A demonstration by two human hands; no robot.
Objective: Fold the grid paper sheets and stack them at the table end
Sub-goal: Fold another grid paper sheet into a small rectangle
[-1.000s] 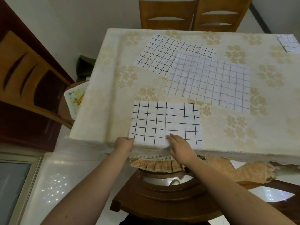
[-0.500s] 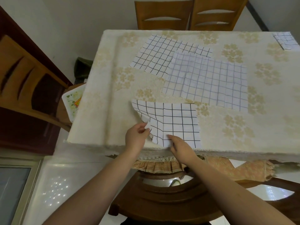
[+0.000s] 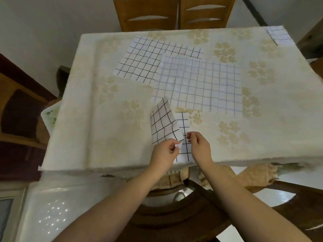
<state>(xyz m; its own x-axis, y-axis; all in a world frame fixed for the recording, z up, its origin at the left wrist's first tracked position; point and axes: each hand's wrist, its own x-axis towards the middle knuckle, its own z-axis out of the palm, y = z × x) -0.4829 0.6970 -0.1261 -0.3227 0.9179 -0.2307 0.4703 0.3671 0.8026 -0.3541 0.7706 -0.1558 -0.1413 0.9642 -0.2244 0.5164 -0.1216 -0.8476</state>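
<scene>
From the head camera, four grid sheets show. The left hand (image 3: 164, 152) pinches the nearest sheet (image 3: 163, 126), lifted and bent over. The right hand (image 3: 199, 145), fingers curled, rests on its flat half. Two unfolded sheets (image 3: 197, 84) overlap beyond the hands; one folded sheet (image 3: 279, 34) lies far right.

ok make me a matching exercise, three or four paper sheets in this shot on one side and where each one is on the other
Things:
1. bold-grid sheet
2. faint-grid sheet
3. far bold-grid sheet
4. folded sheet

Places:
A. far right corner of the table
B. partly under the faint-grid sheet
C. pinched by the left hand
D. flat at mid-table

Pairs: 1-C, 2-D, 3-B, 4-A
</scene>
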